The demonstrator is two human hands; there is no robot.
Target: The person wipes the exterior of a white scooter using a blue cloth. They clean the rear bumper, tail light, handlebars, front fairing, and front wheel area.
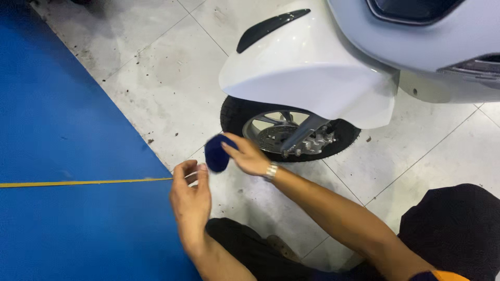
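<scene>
My right hand [249,156] grips a small dark blue cloth [216,153], held just in front of the black front tyre [233,115] of a white scooter. A metal watch sits on that wrist. My left hand [190,200] hovers just below and left of the cloth, fingers loosely curled and holding nothing. The wheel's silver rim and brake disc [284,136] show under the white front mudguard [304,67].
The scooter's white body [416,41] fills the upper right. A blue floor mat [57,156] with a yellow line [78,182] covers the left. Dirty white tiles [156,78] lie between. My dark-trousered knees [453,229] are at the bottom right.
</scene>
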